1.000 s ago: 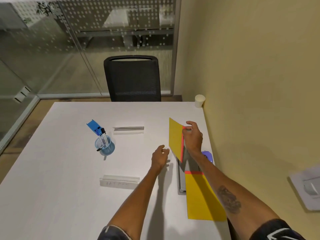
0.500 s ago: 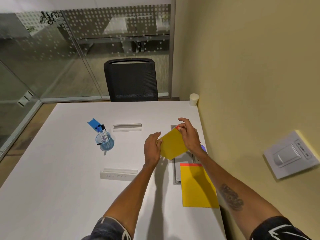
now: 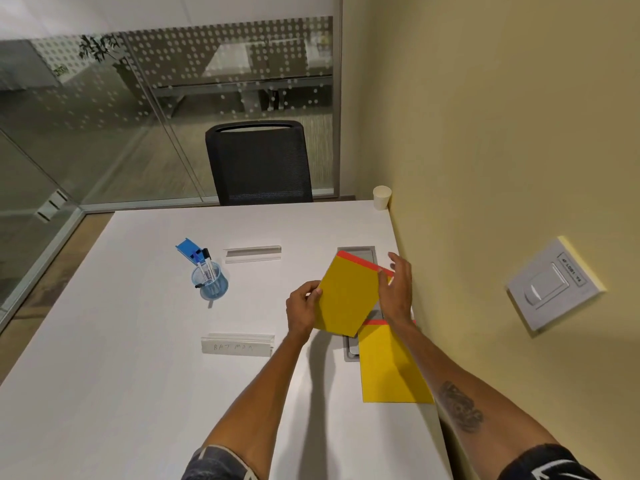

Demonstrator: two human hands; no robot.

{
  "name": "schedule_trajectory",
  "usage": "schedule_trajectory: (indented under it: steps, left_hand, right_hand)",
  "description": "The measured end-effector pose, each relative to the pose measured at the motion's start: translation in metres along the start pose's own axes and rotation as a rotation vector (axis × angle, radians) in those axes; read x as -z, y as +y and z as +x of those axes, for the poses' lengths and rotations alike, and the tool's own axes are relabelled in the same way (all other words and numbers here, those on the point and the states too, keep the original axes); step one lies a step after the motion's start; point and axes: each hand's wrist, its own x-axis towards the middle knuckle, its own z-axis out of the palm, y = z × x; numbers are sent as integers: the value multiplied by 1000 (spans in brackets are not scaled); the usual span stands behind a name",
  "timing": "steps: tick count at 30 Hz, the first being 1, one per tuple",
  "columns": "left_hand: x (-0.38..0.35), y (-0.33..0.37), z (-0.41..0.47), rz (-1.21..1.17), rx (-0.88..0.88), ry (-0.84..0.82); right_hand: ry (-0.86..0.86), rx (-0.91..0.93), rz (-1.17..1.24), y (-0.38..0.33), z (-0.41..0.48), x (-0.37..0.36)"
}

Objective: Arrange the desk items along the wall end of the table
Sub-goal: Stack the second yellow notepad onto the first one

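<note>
Okay, blue pen cup (image 3: 210, 285) stands mid-table holding markers (image 3: 207, 268) and a blue plastic piece (image 3: 187, 249); white paper cup (image 3: 382, 197) sits in the far corner against the wall (image 3: 485, 168). Left hand (image 3: 303, 308) pinches the left edge of a tilted yellow notepad (image 3: 346, 299) over the grey cable hatch (image 3: 362, 251), right hand (image 3: 396, 292) presses its right edge with straight fingers. A second yellow notepad (image 3: 391, 368) lies near the wall; far name plate (image 3: 252, 253) and near name plate (image 3: 237, 344) sit mid-table.
</note>
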Motion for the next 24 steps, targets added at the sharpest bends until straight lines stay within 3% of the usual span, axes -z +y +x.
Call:
schedule_trajectory:
  steps: [4, 10, 20, 24]
  left_hand:
    - [0, -9, -8, -62, 102, 6]
    - [-14, -23, -26, -175, 299, -15]
    - [-52, -49, -64, -75, 445, 16]
    - [-62, -58, -75, -4, 483, -54]
  right_hand:
    - [56, -237, 45, 22, -23, 10]
    - [-46, -510, 69, 58, -54, 22]
    - [-157, -609, 69, 85, -80, 52]
    - [-188, -663, -11, 95, -86, 61]
